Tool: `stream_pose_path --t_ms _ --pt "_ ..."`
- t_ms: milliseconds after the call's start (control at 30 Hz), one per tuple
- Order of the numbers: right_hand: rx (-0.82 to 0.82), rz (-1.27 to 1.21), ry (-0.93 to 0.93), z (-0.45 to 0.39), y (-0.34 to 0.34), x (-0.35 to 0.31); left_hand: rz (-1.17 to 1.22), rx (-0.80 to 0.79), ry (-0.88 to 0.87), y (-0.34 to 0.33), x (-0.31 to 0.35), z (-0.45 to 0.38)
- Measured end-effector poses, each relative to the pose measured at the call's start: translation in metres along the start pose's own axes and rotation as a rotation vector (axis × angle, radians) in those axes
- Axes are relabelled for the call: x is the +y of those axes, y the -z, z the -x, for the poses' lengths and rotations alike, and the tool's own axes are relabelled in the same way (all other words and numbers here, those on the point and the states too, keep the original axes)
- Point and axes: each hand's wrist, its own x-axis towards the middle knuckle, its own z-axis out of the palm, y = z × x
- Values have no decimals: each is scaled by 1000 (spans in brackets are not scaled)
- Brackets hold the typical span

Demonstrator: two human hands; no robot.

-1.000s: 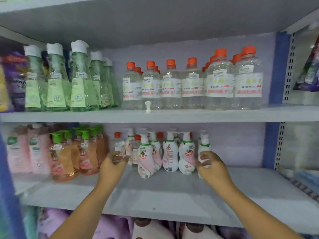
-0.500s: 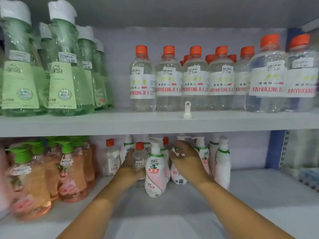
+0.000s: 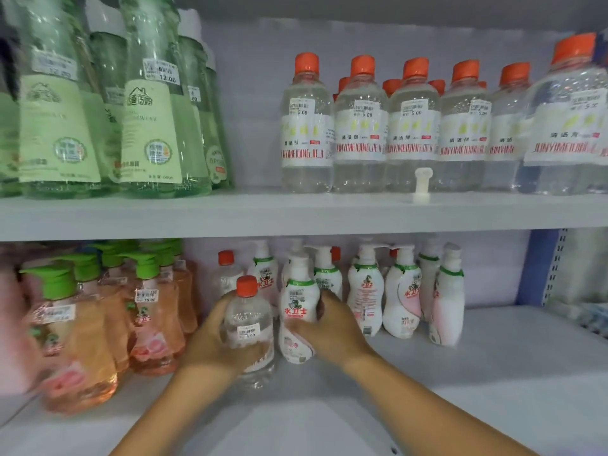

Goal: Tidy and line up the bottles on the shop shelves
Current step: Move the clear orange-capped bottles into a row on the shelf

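Observation:
On the lower shelf [image 3: 493, 373] my left hand [image 3: 210, 343] grips a clear bottle with an orange cap [image 3: 248, 327], held near the shelf's front. Right beside it my right hand [image 3: 329, 327] grips a white pump bottle with a pink label [image 3: 297, 307]. Behind them stand several more white pump bottles [image 3: 401, 291] in a loose group, and another clear orange-capped bottle [image 3: 227, 274] sits further back.
Orange soap bottles with green pumps [image 3: 151, 307] crowd the lower shelf's left. The upper shelf [image 3: 296, 215] carries tall green bottles [image 3: 151, 120], a row of clear orange-capped bottles [image 3: 411, 126] and a small white clip [image 3: 422, 182]. A blue upright [image 3: 536, 268] bounds the right.
The view has moved closer. My left hand has taken a clear orange-capped bottle and brought it forward; my right hand has shifted left onto the front white pump bottle.

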Motion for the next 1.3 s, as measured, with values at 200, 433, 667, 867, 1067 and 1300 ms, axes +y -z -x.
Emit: stream_pose_path --t_ms 200,433,667,867,1067,1300 --pt "-50 -48 123 -15 -44 -22 33 -59 -32 16 3 22" --pt "282 9 77 -13 -13 -12 13 -59 -50 9 2 15" --pt "211 175 -67 -16 3 13 38 -94 -31 -20 -6 10" --pt "62 133 -45 -29 -5 13 32 -111 -11 -23 -14 9" --pt "346 361 -17 -78 44 -42 114 -121 25 -25 -16 13" --pt "61 477 -245 -108 47 -54 138 -137 29 -23 -15 17"
